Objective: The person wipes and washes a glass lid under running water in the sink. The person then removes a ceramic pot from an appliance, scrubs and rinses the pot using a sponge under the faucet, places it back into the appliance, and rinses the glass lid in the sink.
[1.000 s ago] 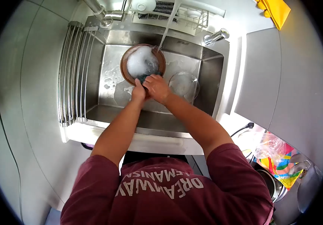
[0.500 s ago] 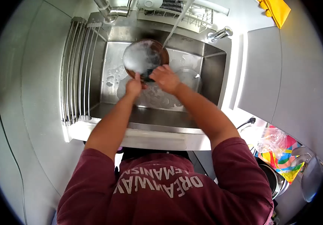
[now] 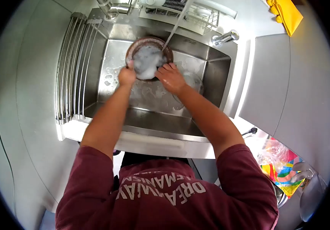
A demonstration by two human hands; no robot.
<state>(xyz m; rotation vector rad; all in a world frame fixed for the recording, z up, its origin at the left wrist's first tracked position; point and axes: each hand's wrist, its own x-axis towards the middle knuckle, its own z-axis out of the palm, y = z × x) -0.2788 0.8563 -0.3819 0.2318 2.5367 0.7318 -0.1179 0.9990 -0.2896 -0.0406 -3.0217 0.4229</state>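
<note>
A round brown bowl (image 3: 134,47) sits tilted in the steel sink, with cloudy, foamy water inside. My left hand (image 3: 127,75) is closed on its left front rim, thumb up along the edge. At the right front rim is my right hand (image 3: 171,78), fingers curled over the edge beside something small and dark that I cannot make out. A stream of water (image 3: 174,30) runs down into the bowl from above. Partly behind my right hand, a clear round glass lid or dish (image 3: 196,82) lies on the sink floor.
The steel sink (image 3: 153,119) has wet, sudsy patches on its floor. A roll-up rack (image 3: 71,69) lies over its left side. Behind stand a tap (image 3: 113,10), a metal spout (image 3: 226,37) and a wire rack (image 3: 211,19). Yellow gloves (image 3: 287,15) hang at the upper right.
The bowl has tipped so that its inner wall shows and the foamy water has shifted inside. My left hand has moved left and up along the rim; my right hand has barely moved.
</note>
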